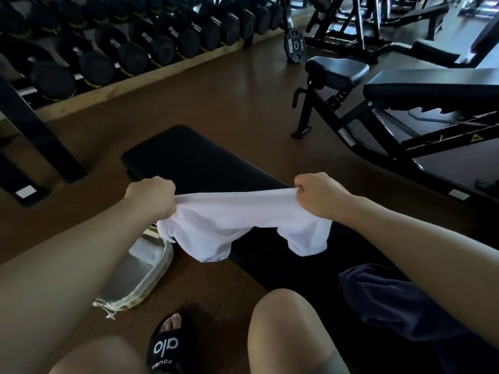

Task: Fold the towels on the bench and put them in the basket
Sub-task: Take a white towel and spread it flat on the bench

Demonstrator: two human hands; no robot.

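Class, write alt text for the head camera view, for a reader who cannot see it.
A person's left hand and right hand hold a white towel stretched by its top edge above a black bench. A basket sits on the floor to the left, and a dark towel lies on the bench.

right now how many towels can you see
2: a white towel stretched between the left hand and right hand, and a dark towel on the bench. The basket may hide more.

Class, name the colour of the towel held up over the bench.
White, plain, seen in the head view: towel.
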